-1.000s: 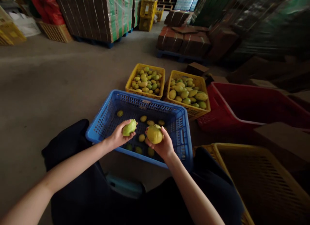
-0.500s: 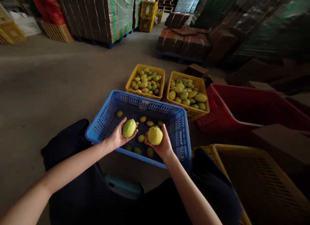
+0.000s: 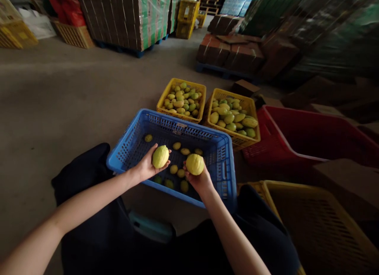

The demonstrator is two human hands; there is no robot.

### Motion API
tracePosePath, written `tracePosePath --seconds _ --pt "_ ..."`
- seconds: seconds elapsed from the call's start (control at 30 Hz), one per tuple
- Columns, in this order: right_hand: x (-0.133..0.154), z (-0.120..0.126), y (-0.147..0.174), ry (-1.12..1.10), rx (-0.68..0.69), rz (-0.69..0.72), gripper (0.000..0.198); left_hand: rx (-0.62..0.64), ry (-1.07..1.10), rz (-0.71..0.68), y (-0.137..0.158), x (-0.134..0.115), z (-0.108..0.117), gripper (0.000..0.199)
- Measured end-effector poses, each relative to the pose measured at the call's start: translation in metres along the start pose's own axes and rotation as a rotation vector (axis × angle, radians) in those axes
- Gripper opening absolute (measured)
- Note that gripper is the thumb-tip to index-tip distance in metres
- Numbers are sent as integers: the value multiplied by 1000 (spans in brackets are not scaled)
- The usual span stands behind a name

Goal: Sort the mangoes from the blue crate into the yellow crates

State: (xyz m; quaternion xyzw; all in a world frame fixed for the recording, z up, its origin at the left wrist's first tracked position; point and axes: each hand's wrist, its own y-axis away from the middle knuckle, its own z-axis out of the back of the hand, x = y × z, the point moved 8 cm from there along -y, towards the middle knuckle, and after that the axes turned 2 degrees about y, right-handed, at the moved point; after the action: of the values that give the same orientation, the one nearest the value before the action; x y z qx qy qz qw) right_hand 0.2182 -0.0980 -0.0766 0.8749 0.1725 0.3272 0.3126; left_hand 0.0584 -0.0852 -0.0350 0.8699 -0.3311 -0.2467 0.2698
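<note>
My left hand (image 3: pixel 149 164) is closed round a bumpy yellow-green lemon (image 3: pixel 160 157), cradled with the palm turned up. Beside it, my right hand (image 3: pixel 199 181) grips a rounder, ribbed yellow lemon (image 3: pixel 194 164). Both hands are over the blue crate (image 3: pixel 232 170), apart from each other. Several smaller-looking lemons lie scattered on the crate's floor, among them one lemon (image 3: pixel 148 138) near the far left corner and another lemon (image 3: pixel 184 185) by the near side. The held fruits partly cover the fingers.
Beyond the blue crate stand two yellow crates, the left crate (image 3: pixel 160 105) and the right crate (image 3: pixel 257 109), both heaped with yellow-green fruit. To the right are a red bin (image 3: pixel 284 138) and a nearer yellow crate (image 3: pixel 268 196). Wrapped pallet stacks (image 3: pixel 118 18) stand farther back.
The lemon in my right hand has turned, showing a more ribbed side, and my right fingers have shifted round it. The left lemon is tilted slightly differently. The whole view has shifted a little.
</note>
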Motion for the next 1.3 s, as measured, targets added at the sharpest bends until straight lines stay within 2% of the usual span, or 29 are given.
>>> tracePosePath --seconds 0.13,0.23,0.3,0.43,0.53,0.73,0.83,0.97,1.13,1.3 --pt "-1 -4 2 -29 14 14 41 -62 -3 -39 1 -7 6 32" --pt "2 -8 6 -39 57 45 38 -105 27 -48 -1 -7 11 38" --pt "3 -7 7 -37 39 57 33 -101 41 -53 0 -7 10 42" --pt "-1 -1 5 -38 -22 -8 27 -86 43 -105 2 -11 8 39" --pt "-4 0 4 -36 -46 -30 25 -78 -16 -148 3 -16 9 39" --pt "-3 -5 3 -4 -37 46 25 -127 -54 -207 -1 -19 14 37" --pt "-7 -3 -2 -14 -14 29 23 -144 -17 -171 0 -16 16 37" --pt "-15 -2 -9 26 52 -33 25 -127 74 -55 1 -12 18 42" --pt "-19 -11 -3 55 86 -71 35 -106 92 -11 -3 -14 21 36" --pt "-16 -22 8 66 167 -57 23 -26 40 41 -9 -10 26 50"
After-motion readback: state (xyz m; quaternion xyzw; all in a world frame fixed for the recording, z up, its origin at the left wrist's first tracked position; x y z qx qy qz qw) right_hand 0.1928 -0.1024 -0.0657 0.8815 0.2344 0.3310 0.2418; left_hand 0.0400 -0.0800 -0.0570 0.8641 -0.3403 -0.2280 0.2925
